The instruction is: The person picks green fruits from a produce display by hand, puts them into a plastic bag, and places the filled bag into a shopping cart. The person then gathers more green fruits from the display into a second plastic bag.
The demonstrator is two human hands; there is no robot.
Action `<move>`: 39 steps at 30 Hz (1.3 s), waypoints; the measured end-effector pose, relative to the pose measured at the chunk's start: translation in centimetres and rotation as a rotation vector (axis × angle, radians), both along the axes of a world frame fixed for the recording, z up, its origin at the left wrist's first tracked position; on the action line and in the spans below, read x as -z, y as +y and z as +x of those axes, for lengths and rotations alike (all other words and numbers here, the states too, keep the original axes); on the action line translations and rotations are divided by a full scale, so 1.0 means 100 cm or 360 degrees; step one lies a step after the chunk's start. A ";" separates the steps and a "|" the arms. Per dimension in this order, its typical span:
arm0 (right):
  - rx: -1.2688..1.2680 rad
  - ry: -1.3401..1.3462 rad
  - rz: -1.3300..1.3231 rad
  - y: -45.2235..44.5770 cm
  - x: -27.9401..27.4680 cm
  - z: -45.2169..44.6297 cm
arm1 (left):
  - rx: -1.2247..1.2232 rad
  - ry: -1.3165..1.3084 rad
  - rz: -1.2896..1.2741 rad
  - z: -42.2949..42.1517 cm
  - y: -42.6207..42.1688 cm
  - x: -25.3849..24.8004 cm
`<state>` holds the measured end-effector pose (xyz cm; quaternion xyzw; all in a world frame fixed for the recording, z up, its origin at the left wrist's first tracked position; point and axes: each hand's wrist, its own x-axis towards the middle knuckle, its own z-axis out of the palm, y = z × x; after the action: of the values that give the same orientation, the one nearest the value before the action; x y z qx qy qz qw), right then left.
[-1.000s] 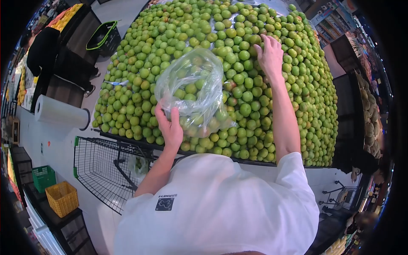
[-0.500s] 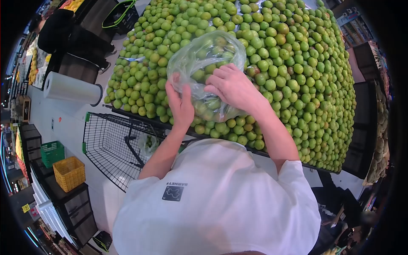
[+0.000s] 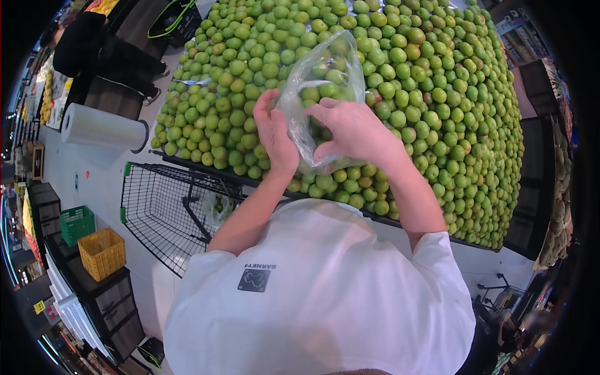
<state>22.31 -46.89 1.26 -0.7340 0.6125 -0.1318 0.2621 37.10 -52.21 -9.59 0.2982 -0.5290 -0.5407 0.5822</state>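
A clear plastic bag (image 3: 295,106) stands gaping over a big heap of round green fruits (image 3: 431,119), some with a reddish blush. Fruits show through its film; whether any lie inside I cannot tell. My left hand (image 3: 277,139) rests along the bag's left side, its fingers stretched up and the thumb near the plastic. From the right, my right hand (image 3: 356,128) reaches to the bag's mouth. Its index finger is bent and its thumb is spread lower down, both against the film, while the other fingers are partly hidden.
A black wire shopping cart (image 3: 165,209) stands left of the display, with a bagged green item (image 3: 219,207) in it. Beyond are a plastic bag roll (image 3: 106,128), a dark basket (image 3: 172,22), a person in black (image 3: 94,53), and green (image 3: 77,225) and yellow (image 3: 102,255) baskets.
The bag has shifted slightly right and become narrower and taller, its mouth turned. My left hand moved right and its fingers came out from behind the film. My right thumb spread from the fingers.
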 end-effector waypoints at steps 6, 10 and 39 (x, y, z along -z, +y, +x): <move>-0.0082 -0.0009 -0.0516 0.003 0.034 -0.009 | 0.0181 0.0150 -0.0013 0.009 0.005 0.025; -0.0086 0.0349 -0.0789 -0.001 0.050 0.009 | 0.0230 0.0035 -0.0096 0.015 0.017 0.026; -0.0231 0.0770 -0.0878 -0.015 0.060 0.010 | -0.0136 -0.0764 -0.1347 0.034 0.019 0.003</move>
<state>23.34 -48.38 -4.76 -0.8286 0.5444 -0.0956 -0.0891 40.52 -50.32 -9.86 0.1730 -0.8091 -0.1697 0.5354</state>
